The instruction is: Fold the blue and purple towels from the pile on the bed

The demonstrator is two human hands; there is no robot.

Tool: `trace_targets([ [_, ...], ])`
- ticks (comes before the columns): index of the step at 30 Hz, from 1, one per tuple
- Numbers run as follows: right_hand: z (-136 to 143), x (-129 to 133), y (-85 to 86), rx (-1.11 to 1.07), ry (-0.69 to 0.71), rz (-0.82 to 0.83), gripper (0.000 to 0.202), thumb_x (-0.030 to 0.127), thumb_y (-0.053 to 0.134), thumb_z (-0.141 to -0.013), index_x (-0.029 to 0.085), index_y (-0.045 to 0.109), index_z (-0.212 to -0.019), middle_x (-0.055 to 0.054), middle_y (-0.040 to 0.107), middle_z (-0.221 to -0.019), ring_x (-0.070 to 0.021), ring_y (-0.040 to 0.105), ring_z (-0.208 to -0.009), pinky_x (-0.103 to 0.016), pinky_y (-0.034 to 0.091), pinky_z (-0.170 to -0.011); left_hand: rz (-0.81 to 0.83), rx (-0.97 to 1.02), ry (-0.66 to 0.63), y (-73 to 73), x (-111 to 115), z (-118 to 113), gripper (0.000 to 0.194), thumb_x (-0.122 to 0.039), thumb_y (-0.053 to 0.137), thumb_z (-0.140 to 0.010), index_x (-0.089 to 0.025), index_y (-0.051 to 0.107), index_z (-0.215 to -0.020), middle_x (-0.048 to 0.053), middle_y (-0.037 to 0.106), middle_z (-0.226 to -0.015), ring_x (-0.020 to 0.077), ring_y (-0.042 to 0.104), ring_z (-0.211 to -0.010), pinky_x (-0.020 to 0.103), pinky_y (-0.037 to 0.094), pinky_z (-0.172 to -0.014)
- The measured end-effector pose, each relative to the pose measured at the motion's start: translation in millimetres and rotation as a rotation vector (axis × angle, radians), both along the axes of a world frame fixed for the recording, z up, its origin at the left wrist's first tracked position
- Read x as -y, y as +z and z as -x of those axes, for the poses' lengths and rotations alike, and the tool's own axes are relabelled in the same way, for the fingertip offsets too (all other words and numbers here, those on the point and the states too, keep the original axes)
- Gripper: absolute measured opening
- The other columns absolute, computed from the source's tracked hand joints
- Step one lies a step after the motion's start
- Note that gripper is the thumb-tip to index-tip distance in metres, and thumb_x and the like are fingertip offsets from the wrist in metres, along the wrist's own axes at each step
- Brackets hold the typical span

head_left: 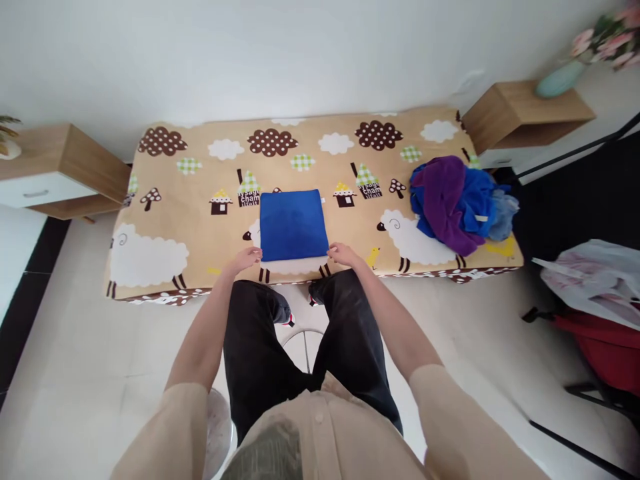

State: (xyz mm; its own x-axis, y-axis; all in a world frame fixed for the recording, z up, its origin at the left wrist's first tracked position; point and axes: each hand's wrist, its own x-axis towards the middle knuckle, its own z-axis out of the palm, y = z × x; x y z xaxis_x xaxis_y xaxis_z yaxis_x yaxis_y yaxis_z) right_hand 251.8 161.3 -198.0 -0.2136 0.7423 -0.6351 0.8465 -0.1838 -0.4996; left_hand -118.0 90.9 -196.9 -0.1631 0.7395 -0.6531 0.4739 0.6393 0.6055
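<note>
A square blue cloth (293, 225) lies flat on the patterned bed cover (200, 233), close to its near edge. It has a small white tag on its right side. My left hand (247, 257) pinches the cloth's near left corner. At the near right corner, the fingers of my right hand (343, 254) are closed on the cloth too. To the right on the cover rests a crumpled heap of cloths, with a purple cloth (443, 200) on top of blue cloths (475, 200).
A wooden bedside cabinet (87, 163) stands at the left. Another wooden cabinet (505, 110) stands at the right, bearing a vase (560, 79) of pink flowers. A white plastic bag (590, 277) sits above something red at the far right. A wall runs behind the bed.
</note>
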Motion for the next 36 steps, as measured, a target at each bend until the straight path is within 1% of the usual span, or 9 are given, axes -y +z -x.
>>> trace_targets([
  [4, 14, 1, -9.2, 0.038, -0.046, 0.101, 0.028, 0.019, 0.070, -0.091, 0.017, 0.069, -0.120, -0.012, 0.080, -0.104, -0.0227, 0.077, -0.089, -0.029, 0.058, -0.081, 0.023, -0.032, 0.051, -11.8, 4, -9, 0.043, -0.056, 0.061, -0.087, -0.027, 0.067, -0.117, 0.011, 0.070, -0.138, 0.0289, 0.068, -0.124, 0.034, 0.056, -0.085],
  [7, 14, -8, -21.2, 0.023, -0.128, 0.168, 0.022, 0.022, 0.066, -0.096, 0.016, 0.065, -0.117, -0.009, 0.078, -0.097, -0.0179, 0.074, -0.076, -0.026, 0.057, -0.068, 0.086, -0.033, 0.078, -22.7, 6, 0, 0.047, -0.057, 0.063, -0.086, -0.027, 0.066, -0.122, 0.013, 0.070, -0.138, 0.0297, 0.069, -0.120, 0.035, 0.056, -0.082],
  [11, 6, -22, -39.5, 0.006, -0.222, 0.259, 0.018, 0.022, 0.069, -0.096, 0.016, 0.062, -0.112, -0.008, 0.075, -0.094, -0.0143, 0.071, -0.070, -0.023, 0.056, -0.065, 0.111, 0.011, 0.092, -35.8, -3, 14, 0.046, -0.053, 0.065, -0.086, -0.027, 0.067, -0.125, 0.011, 0.072, -0.134, 0.0236, 0.071, -0.114, 0.030, 0.055, -0.084],
  [16, 0, -35, -56.4, -0.064, -0.277, 0.325, 0.029, 0.017, 0.066, -0.098, 0.017, 0.058, -0.126, -0.009, 0.075, -0.102, -0.0137, 0.071, -0.075, -0.023, 0.057, -0.069, 0.149, 0.038, 0.116, -59.7, -20, 11, 0.039, -0.046, 0.075, -0.082, -0.026, 0.074, -0.114, 0.009, 0.075, -0.121, 0.0216, 0.072, -0.098, 0.029, 0.056, -0.079],
  [23, -3, -38, -75.7, -0.417, -0.357, 0.307, 0.036, 0.025, 0.071, -0.097, 0.022, 0.064, -0.132, -0.008, 0.072, -0.114, -0.0129, 0.071, -0.082, -0.021, 0.054, -0.069, 0.180, 0.078, 0.181, -89.2, -38, 0, 0.031, -0.035, 0.080, -0.081, -0.019, 0.073, -0.106, 0.011, 0.075, -0.109, 0.0191, 0.071, -0.084, 0.027, 0.057, -0.070],
  [27, -7, -42, -89.7, -0.435, -0.298, 0.320, 0.046, 0.025, 0.081, -0.087, 0.019, 0.070, -0.131, -0.004, 0.071, -0.095, -0.0132, 0.068, -0.078, -0.022, 0.053, -0.068, 0.145, 0.108, 0.162, -90.5, -39, 0, 0.035, -0.023, 0.087, -0.070, -0.017, 0.072, -0.101, 0.005, 0.072, -0.088, 0.0161, 0.069, -0.078, 0.026, 0.058, -0.075],
  [30, -11, -44, -100.8, -0.442, -0.215, 0.280, 0.058, 0.023, 0.093, -0.069, 0.015, 0.075, -0.123, 0.000, 0.068, -0.080, -0.0141, 0.063, -0.073, -0.025, 0.053, -0.068, 0.099, 0.079, 0.121, -89.9, -36, 1, 0.041, -0.010, 0.087, -0.060, -0.017, 0.075, -0.099, -0.003, 0.061, -0.069, 0.0158, 0.066, -0.073, 0.026, 0.056, -0.074],
  [33, -15, -42, -110.3, -0.478, -0.215, 0.211, 0.068, 0.018, 0.097, -0.053, 0.012, 0.079, -0.118, 0.003, 0.064, -0.070, -0.0151, 0.061, -0.071, -0.028, 0.054, -0.071, 0.054, 0.037, 0.096, -91.1, -32, 0, 0.047, -0.003, 0.082, -0.056, -0.017, 0.077, -0.100, -0.005, 0.057, -0.065, 0.0152, 0.064, -0.071, 0.025, 0.054, -0.072],
  [36, -15, -39, -116.0, -0.515, -0.281, 0.226, 0.070, 0.012, 0.094, -0.051, 0.009, 0.079, -0.119, 0.005, 0.062, -0.067, -0.0142, 0.059, -0.068, -0.028, 0.054, -0.073, 0.045, 0.031, 0.086, -92.6, -28, 2, 0.049, -0.005, 0.081, -0.059, -0.018, 0.078, -0.106, -0.004, 0.058, -0.066, 0.0151, 0.065, -0.071, 0.025, 0.056, -0.071],
])
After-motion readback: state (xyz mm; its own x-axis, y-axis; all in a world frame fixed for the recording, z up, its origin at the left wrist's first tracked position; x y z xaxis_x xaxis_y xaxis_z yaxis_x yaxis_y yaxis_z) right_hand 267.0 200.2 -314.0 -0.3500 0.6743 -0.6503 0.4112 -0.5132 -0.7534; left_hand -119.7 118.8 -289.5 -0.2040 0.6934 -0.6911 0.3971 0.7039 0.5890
